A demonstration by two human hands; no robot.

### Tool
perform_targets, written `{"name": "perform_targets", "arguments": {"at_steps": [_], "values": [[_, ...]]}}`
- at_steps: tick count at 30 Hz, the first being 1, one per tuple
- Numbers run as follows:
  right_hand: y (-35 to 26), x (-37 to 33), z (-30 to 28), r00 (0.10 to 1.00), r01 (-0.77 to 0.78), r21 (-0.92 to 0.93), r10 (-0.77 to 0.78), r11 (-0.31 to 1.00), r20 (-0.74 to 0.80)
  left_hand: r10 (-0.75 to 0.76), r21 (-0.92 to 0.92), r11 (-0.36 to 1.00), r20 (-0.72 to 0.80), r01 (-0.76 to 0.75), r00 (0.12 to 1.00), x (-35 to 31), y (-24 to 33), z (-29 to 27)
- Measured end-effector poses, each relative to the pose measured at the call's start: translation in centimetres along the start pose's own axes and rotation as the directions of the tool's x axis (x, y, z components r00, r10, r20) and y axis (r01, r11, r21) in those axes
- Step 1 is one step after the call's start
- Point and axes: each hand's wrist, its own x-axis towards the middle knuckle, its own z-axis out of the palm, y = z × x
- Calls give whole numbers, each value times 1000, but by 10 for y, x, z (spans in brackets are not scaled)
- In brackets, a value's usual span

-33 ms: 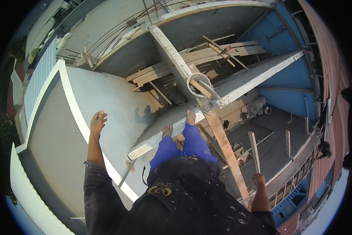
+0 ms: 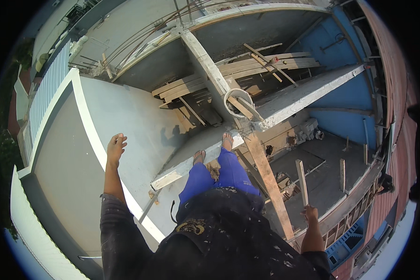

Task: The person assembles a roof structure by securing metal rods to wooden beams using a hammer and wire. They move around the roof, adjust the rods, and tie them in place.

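Wearing a black shirt with white specks (image 2: 228, 224) and bright blue cloth pants (image 2: 233, 170), a person looks down at two bare feet (image 2: 227, 141) on a narrow grey concrete beam (image 2: 213, 151). Both hands are out to the sides. The left hand (image 2: 116, 146) is up, its fingers a bit bent, with nothing seen in it. The right hand (image 2: 310, 213) is low, its fingers curled, by the bottom end of a thin, pale wooden post (image 2: 302, 182). I cannot tell if it holds the post or is just in front of it. Between the feet and that hand lies a long, flat brown wooden plank (image 2: 268, 184). Past the feet is a round whitish bucket (image 2: 236, 93) with wood sticking out. Farther off are long pale wooden boards (image 2: 280, 64), a big blue wall (image 2: 320, 42) and thin, bent, rusty metal rods (image 2: 142, 36).
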Motion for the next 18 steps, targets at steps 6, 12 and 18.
{"name": "perform_targets", "arguments": {"at_steps": [6, 12, 18], "values": [[-136, 67, -65, 986, 150, -90, -156, 985, -60, -72, -79, 995, -145, 61, 987, -44, -41, -10], [-211, 67, -52, 952, 298, -121, -304, 947, -30, -288, -237, 941, -192, 241, 938, -86, -167, -49], [-258, 36, -25, 951, 307, -175, -307, 935, 29, -585, -467, 751, -140, 468, 799, -176, -310, -42]]}}
